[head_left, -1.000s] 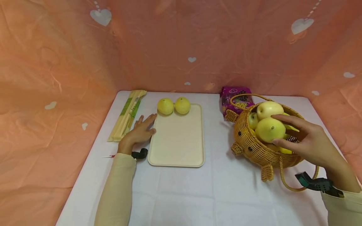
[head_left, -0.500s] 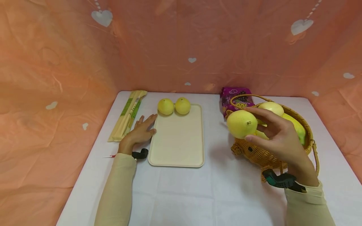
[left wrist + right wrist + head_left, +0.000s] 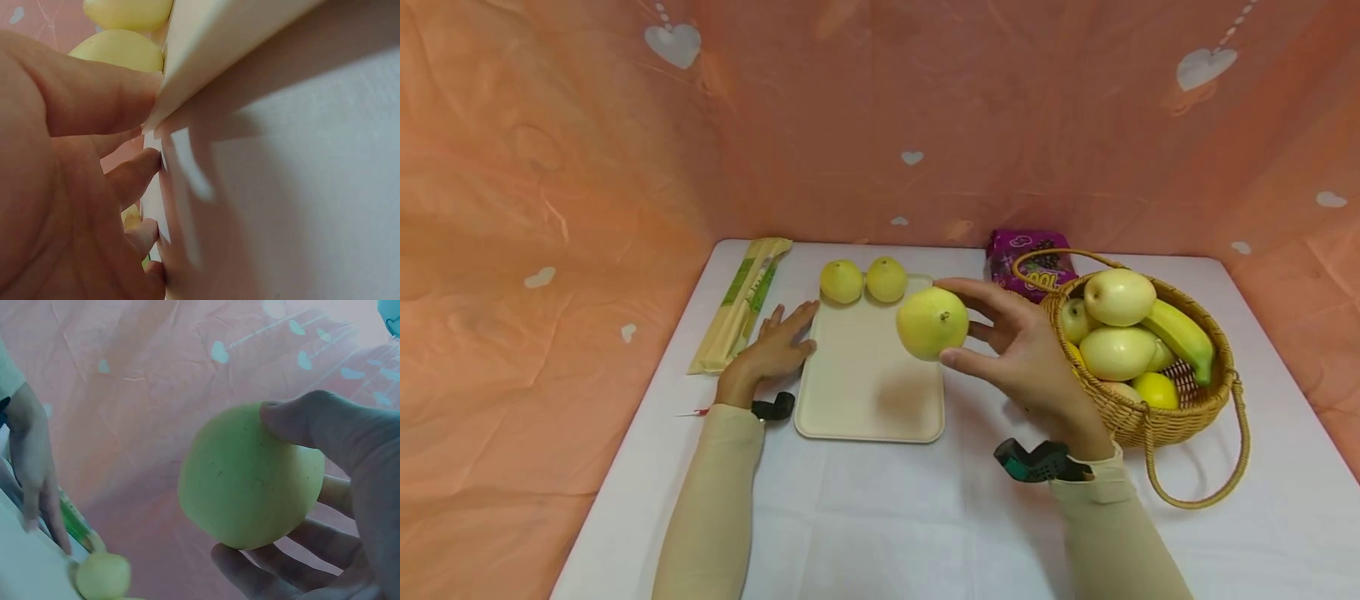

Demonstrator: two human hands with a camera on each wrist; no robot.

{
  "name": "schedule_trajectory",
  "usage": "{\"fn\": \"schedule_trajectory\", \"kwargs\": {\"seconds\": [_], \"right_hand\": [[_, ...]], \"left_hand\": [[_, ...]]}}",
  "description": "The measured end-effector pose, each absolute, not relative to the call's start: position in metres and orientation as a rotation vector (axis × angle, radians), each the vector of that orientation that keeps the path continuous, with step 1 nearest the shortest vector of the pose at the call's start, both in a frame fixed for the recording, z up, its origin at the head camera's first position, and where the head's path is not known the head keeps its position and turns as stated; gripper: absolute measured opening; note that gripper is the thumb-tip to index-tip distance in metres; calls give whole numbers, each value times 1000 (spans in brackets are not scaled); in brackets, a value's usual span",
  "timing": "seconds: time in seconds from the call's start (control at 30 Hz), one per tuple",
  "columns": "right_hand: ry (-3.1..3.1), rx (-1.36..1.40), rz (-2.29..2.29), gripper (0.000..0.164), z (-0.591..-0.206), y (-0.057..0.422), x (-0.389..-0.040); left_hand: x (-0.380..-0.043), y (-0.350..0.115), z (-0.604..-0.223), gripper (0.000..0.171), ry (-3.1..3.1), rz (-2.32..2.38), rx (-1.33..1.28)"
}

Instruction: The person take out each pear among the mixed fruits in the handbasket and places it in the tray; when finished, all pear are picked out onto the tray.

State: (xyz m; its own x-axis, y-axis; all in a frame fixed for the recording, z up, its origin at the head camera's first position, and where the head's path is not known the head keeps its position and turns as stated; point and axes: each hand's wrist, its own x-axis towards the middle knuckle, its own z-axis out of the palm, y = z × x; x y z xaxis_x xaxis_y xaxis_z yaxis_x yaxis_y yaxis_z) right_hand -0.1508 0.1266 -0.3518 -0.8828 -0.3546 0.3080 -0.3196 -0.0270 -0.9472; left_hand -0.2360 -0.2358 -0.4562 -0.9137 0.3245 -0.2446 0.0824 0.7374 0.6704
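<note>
My right hand (image 3: 1022,354) holds a round yellow pear (image 3: 932,325) between thumb and fingers, in the air above the right part of the cream tray (image 3: 865,392). In the right wrist view, the thumb lies on one side of the pear (image 3: 250,481) and fingers on the other. Two similar pears, a left one (image 3: 841,282) and a right one (image 3: 887,279), sit side by side at the tray's far end. My left hand (image 3: 775,346) rests at the tray's left edge with fingers extended; in the left wrist view its thumb (image 3: 106,100) touches the rim.
A wicker basket (image 3: 1150,429) on the right holds a banana (image 3: 1180,333), several pale fruits and a yellow lemon-like fruit (image 3: 1156,390). Behind it lies a purple packet (image 3: 1026,258). A long beige-and-green package (image 3: 737,308) lies left of the tray.
My right hand has lifted the pear out of the basket and carried it left, over the tray. The left hand has stayed at the tray's edge.
</note>
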Motion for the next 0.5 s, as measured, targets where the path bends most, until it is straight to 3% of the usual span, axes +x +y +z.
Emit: {"fn": "schedule_trajectory", "kwargs": {"seconds": [0.23,0.5], "right_hand": [[2184,-880,-2079,68,-370,97,-181],[2096,-822,-2112,64,-398,62,-207]], "left_hand": [[-238,-236,-457,73,2610,938,318],[-237,-237,-459,73,2603,977,296]]}}
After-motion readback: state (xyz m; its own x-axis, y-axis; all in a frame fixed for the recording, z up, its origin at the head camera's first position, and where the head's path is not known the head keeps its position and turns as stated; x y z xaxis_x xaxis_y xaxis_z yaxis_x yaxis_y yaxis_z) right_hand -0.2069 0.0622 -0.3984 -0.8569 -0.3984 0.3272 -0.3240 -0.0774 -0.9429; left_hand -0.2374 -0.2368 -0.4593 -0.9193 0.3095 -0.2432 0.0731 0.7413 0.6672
